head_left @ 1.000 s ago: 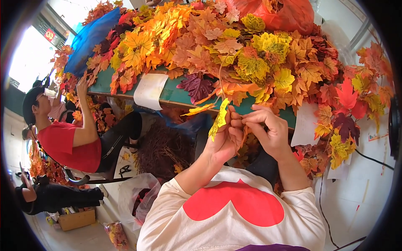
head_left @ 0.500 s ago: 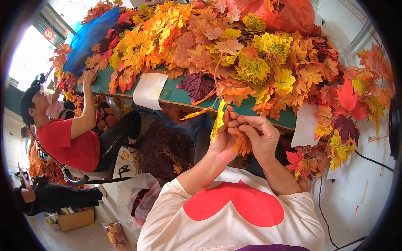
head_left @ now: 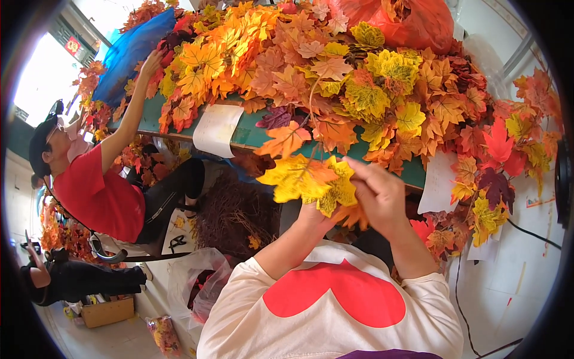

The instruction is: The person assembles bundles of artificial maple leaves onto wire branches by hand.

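Observation:
A spray of artificial maple leaves [head_left: 296, 178], yellow with orange, hangs in front of the table edge between my hands. Its thin brown stem [head_left: 312, 110] runs up over the leaf pile. Beneath the yellow leaves is my left hand [head_left: 317, 216], its fingers hidden by them. On the right side my right hand [head_left: 381, 194] is closed, fingers bent at the edge of a yellow leaf [head_left: 341, 186] of the spray. Below that hand an orange leaf [head_left: 351, 215] sticks out between my two hands. An orange leaf [head_left: 286, 140] is above the spray.
Artificial leaves [head_left: 233, 45] are heaped along the green table [head_left: 248, 128], with paper sheets [head_left: 216, 128] over its edge. A red bag [head_left: 412, 27] sits on top. To the left, a person in red [head_left: 98, 194] reaches to the pile; brown twigs [head_left: 230, 206] lie below.
The yellow leaves have swung round to face up and now cover my left fingers. My right hand has turned and shifted slightly right. The seated person's hand has reached farther along the pile.

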The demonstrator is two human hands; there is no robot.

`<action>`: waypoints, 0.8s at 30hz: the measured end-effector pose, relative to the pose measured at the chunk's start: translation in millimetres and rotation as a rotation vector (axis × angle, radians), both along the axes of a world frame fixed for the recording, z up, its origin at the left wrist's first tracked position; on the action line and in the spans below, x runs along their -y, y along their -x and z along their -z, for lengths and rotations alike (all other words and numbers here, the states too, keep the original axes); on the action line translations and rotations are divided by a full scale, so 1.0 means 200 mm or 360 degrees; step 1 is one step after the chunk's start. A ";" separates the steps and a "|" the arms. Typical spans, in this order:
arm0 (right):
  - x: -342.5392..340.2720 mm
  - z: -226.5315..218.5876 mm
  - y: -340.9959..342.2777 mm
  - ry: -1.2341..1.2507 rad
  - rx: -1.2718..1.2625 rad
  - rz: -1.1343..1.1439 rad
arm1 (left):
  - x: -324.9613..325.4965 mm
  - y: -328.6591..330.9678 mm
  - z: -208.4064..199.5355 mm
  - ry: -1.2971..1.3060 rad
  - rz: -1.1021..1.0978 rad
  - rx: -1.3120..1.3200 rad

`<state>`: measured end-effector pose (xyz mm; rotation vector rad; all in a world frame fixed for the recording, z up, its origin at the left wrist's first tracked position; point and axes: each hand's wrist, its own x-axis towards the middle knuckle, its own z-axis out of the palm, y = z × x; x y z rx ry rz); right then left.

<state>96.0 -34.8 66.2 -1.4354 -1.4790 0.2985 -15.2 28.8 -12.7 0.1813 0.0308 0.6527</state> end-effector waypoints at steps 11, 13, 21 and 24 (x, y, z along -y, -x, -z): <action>-0.13 0.01 0.09 0.0351 0.1612 0.0244 | 0.06 -0.17 0.16 -0.1043 -0.0922 -0.1015; -0.14 0.00 0.06 0.0375 0.1550 0.0140 | 0.08 -0.14 0.13 -0.1553 -0.0986 -0.1490; 0.02 0.04 -0.08 0.0242 -0.0207 0.0016 | 0.01 -0.07 -0.05 -0.0120 -0.0408 -0.0757; 0.04 0.05 -0.05 0.0124 -0.0127 0.0123 | 0.05 -0.06 -0.09 -0.0114 -0.0314 -0.0695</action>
